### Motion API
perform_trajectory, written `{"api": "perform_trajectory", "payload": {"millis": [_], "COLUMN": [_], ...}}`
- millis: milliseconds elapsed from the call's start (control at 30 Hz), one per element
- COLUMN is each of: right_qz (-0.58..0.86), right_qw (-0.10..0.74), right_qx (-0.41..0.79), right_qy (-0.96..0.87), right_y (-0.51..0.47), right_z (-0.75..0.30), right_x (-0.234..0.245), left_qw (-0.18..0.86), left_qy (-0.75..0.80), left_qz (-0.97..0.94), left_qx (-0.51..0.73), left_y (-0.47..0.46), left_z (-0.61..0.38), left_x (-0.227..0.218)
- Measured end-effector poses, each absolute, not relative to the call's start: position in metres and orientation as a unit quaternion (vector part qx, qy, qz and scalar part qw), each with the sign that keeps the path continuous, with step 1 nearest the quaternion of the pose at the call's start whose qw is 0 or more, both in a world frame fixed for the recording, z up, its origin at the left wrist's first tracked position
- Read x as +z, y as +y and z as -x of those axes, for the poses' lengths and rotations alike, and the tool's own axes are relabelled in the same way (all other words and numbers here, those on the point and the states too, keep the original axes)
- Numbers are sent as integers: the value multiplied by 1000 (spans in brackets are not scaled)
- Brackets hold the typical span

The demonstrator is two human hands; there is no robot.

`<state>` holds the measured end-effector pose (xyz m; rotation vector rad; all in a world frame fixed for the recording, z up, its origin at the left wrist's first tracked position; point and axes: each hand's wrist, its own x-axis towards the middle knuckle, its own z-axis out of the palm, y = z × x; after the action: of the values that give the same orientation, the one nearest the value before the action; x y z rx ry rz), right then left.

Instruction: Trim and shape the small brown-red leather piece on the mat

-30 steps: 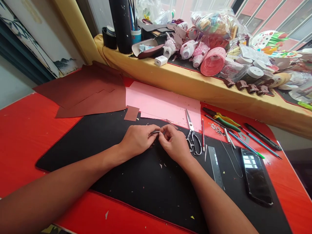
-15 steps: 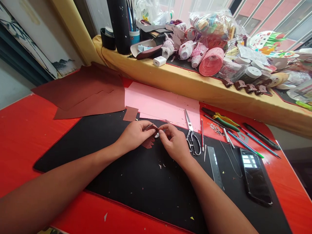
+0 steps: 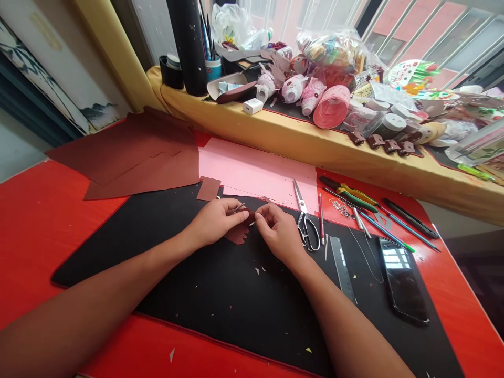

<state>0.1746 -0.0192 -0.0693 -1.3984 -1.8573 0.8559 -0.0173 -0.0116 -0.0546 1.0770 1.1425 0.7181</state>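
My left hand (image 3: pixel 216 220) and my right hand (image 3: pixel 280 231) meet over the black mat (image 3: pixel 220 294). Both pinch a small brown cut-out piece (image 3: pixel 240 231) that hangs down onto the mat between them. A thin metal tool (image 3: pixel 237 209) sticks out from the left fingers. The right fingertips are pressed together at the piece's upper edge; what else they hold is too small to tell.
Scissors (image 3: pixel 304 218), a pencil, a ruler (image 3: pixel 340 266), pliers (image 3: pixel 348 193), pens and a phone (image 3: pixel 402 281) lie to the right. Pink sheet (image 3: pixel 255 170) and brown sheets (image 3: pixel 134 155) lie behind the mat. A cluttered yellow ledge (image 3: pixel 315 142) runs along the back.
The brown piece has come into view below my fingers, and the metal tool has tilted up in the left hand. Both hands stayed in about the same place.
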Motion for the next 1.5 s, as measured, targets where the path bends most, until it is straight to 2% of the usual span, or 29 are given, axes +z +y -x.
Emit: {"api": "perform_trajectory", "payload": {"millis": [300,433,600,900,1133,1500], "right_qz": [545,568,652,693,711,704], "right_qw": [355,298,230,78,95,75], "right_qx": [253,159,100,85,74,36], "right_qy": [-716,-751,-716,-712,-693,-705], "right_y": [-28,-37,-49,-57,-55,-55], "right_z": [-174,-187,-221,-236,-236,-242], "right_x": [-68,-52,-40,-40,-42,-49], "left_qw": [615,603,584,630,639,656], "left_qy": [504,508,518,519,509,489], "left_qz": [-496,-508,-516,-451,-449,-436], "left_qx": [348,347,352,361,362,373], "left_y": [-1,1,4,7,8,9], "left_z": [24,26,28,35,38,38], "left_x": [-67,-65,-65,-62,-65,-60]}}
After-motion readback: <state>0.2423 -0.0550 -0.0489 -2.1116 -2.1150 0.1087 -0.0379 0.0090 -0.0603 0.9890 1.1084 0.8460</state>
